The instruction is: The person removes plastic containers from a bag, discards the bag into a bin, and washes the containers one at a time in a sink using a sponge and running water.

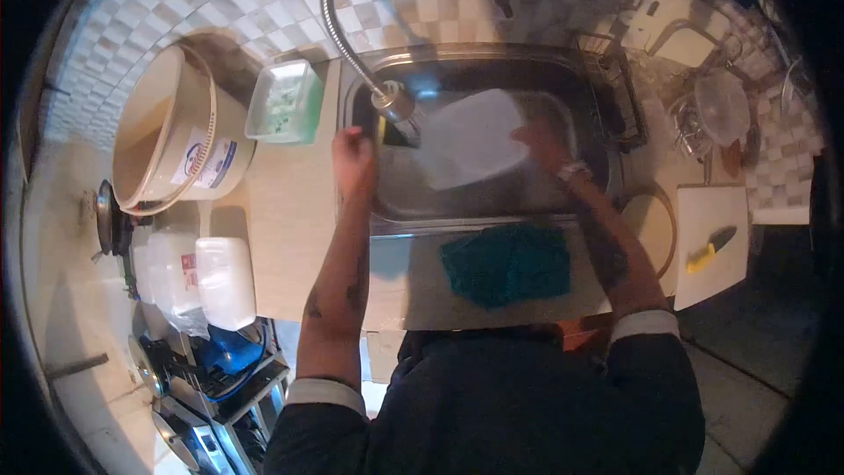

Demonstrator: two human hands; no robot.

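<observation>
Wearing dark short-sleeved shirt [536, 405], grasping white rectangular plastic container [475, 136] with right hand [543, 148] in metal sink [413, 200], curling left hand [353, 157] by rim, showing its hold unclearly

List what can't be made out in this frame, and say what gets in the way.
All in the head view:
Right hand: blurred, so its exact contact with the white container is unclear.
Left hand: fingers curled and soft in focus; whether they hold anything can't be told.
White container's far side: hidden by its own body.
Yellow-and-dark item: partly covered by the tap head.
Bucket label: print too small to read.
</observation>
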